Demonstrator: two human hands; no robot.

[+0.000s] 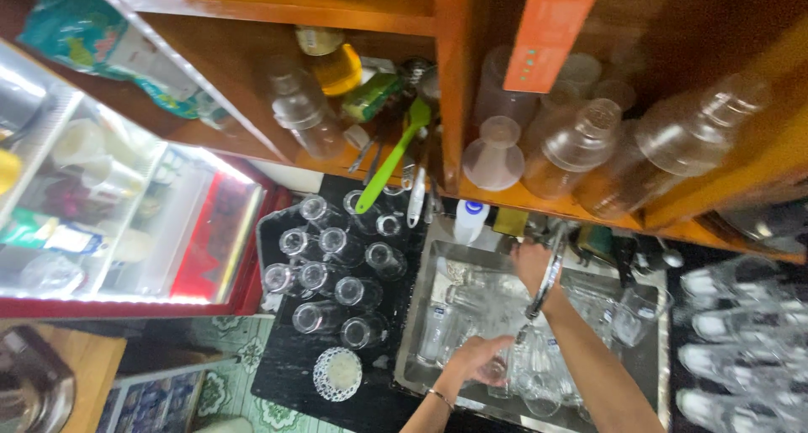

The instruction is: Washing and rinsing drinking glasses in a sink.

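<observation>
The left hand (478, 357), a thin bangle at its wrist, has its grip closed around a clear drinking glass (497, 372) low in the steel sink (414, 332). The glass is transparent and colourless, and mostly hidden by the fingers. It sits among many similar glasses crowding the basin. The right hand (532, 263) reaches to the far side of the sink, by the curved tap (549, 273); I cannot tell whether its grip is closed on anything. On the black table (286, 366) left of the sink stand rows of washed tumblers (337, 265), with a small patterned dish (337, 372) near the front edge.
</observation>
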